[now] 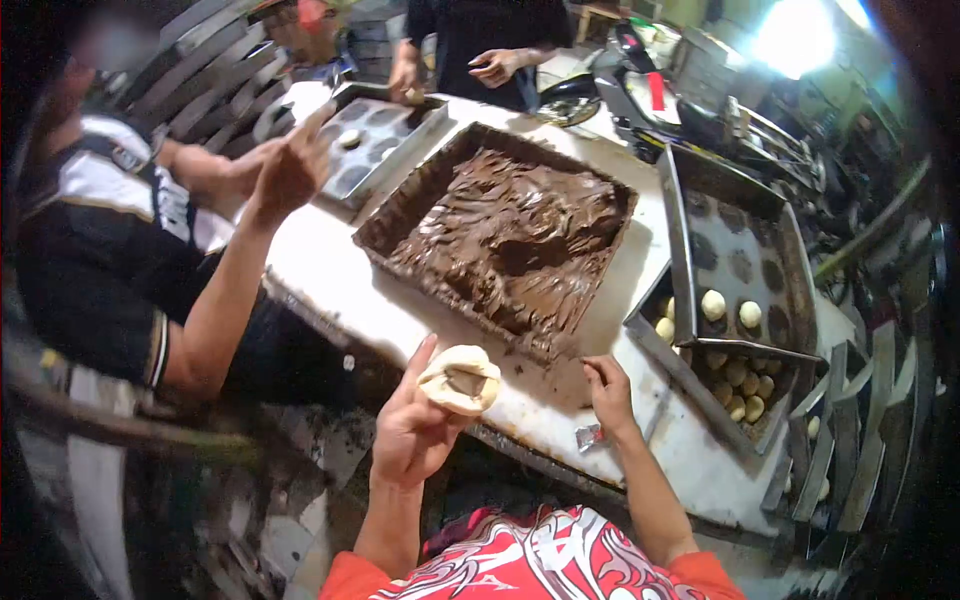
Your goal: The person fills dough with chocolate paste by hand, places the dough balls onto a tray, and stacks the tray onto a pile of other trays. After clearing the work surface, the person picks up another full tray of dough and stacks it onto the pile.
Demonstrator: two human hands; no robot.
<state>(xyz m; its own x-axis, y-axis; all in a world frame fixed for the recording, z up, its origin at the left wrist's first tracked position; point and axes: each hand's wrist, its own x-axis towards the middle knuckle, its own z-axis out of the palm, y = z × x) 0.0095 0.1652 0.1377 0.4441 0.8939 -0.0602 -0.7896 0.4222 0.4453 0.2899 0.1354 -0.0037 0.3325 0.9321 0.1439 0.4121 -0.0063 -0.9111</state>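
Observation:
My left hand [415, 430] is raised at the table's front edge. It holds a flattened piece of pale dough [460, 380], with a hollow in its middle and folded edges, on its fingers. My right hand [608, 388] is low over the table to the right, its fingers curled together near the front right corner of the tray. What it grips, if anything, is too small to make out. Just beyond both hands is a large square tray [480, 325] filled with thick brown paste [520, 220], with a deep hollow scooped near its middle.
On the right, a tray with round hollows [740, 245] leans on a lower tray [690, 400] of dough balls [735, 375]. A person [110, 240] works at left beside another moulded tray [365, 140]; another person [485, 50] stands opposite. A small packet [590, 436] lies on the white table [320, 260].

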